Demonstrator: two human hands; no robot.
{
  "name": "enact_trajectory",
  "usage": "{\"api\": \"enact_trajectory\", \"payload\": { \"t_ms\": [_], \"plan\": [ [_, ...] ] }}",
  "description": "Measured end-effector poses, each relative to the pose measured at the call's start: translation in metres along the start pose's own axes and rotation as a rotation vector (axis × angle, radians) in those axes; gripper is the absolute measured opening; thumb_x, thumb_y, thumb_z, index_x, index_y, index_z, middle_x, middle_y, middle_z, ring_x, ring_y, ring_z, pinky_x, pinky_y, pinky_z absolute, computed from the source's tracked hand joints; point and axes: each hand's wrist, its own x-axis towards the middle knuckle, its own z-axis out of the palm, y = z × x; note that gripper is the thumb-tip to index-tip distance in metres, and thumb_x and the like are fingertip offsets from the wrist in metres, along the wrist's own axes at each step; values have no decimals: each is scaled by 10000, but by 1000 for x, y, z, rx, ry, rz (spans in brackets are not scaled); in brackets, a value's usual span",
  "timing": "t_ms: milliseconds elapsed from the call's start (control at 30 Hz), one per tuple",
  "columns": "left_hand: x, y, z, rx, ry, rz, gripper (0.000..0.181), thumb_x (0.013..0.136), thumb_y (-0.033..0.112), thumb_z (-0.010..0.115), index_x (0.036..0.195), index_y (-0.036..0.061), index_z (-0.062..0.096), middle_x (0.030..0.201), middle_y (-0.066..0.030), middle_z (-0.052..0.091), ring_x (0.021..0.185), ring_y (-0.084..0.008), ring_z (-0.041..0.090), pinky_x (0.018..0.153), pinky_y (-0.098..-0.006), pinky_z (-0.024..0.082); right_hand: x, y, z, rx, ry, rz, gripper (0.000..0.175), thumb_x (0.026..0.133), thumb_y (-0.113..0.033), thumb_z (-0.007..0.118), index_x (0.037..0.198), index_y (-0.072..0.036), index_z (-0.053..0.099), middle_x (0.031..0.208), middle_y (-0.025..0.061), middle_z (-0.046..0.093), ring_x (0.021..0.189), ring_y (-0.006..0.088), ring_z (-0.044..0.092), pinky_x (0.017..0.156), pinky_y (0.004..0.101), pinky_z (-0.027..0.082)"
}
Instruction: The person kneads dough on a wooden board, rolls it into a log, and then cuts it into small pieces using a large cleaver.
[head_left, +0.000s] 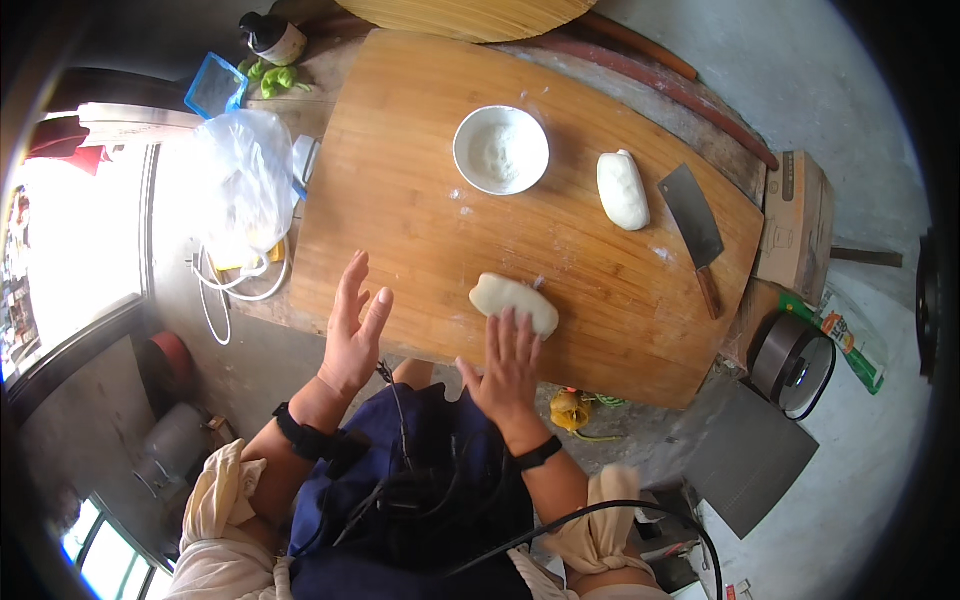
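Note:
My right hand (504, 366) lies palm down, its fingertips on the near side of a pale dough log (511, 296) at the front of a large wooden board (390, 187). It presses or rests there without gripping. My left hand (355, 330) is raised near the board's front left edge, thumb and fingers apart, holding nothing. Farther back stands a white bowl (501, 150) with white powder, likely flour, inside. A second dough log (622, 190) lies to its right. Beside that log is a cleaver (694, 217), its wooden handle (708, 292) towards me.
Left of the board are a clear plastic bag (244, 172), a white cable (262, 289), green peppers (277, 81) and a dark-capped bottle (274, 39). A round woven tray (472, 16) borders the back. Cardboard boxes (791, 217) and a dark lidded appliance (787, 364) stand right.

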Motion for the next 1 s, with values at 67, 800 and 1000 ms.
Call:
{"api": "enact_trajectory", "payload": {
  "t_ms": [67, 800, 1000],
  "plan": [
    [3, 0, -2, 9, -6, -16, 668, 1038, 300, 604, 1578, 45, 304, 1631, -164, 315, 1507, -306, 316, 1188, -466, 323, 34, 14, -4, -28, 153, 7, 846, 1002, -567, 479, 1594, -2, 265, 1683, 212, 192, 1554, 430, 158, 1211, 628, 156],
    [-20, -19, -4, 74, -4, 10, 579, 964, 178, 722, 1465, 51, 460, 1510, -113, 474, 1398, -244, 460, 1103, -410, 425, 252, 26, -94, 185, 215, -189, 183, 885, -67, 662, 1047, -20, 733, 1081, 188, 717, 997, 373, 688, 856, 457, 557],
    [-25, -11, 3, 183, -110, 91, 478, 873, 145, 780, 1303, 47, 595, 1385, -166, 567, 1247, -335, 576, 1004, -396, 515, 287, 33, -64, -128, 102, -136, 106, 778, -70, 777, 878, -39, 760, 905, 161, 731, 844, 354, 713, 761, 425, 574]
  ]
}}
